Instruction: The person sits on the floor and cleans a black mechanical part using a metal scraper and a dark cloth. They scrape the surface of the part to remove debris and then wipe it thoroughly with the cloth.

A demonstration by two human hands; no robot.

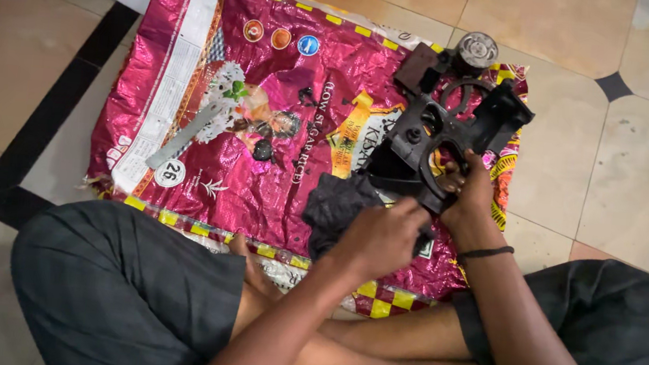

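Crossed legs in dark grey shorts point(124, 290) fill the bottom of my view, because the person sits on the floor and works between the knees. From my remote seat I see the left hand point(378, 239) closed around a dark rag point(338, 204), pressed at the lower edge of the black machine part point(440, 134). I judge the rag is held so to wipe dirt from it. My right hand point(468, 190), with a black band on the wrist, grips the part at one round opening and tilts it up, so it stays steady. This part lies on the right side of a shiny pink sack point(269, 98), spread as a mat to keep grease off the beige floor tiles point(644, 158). A round metal piece point(476, 49) rests beyond it.
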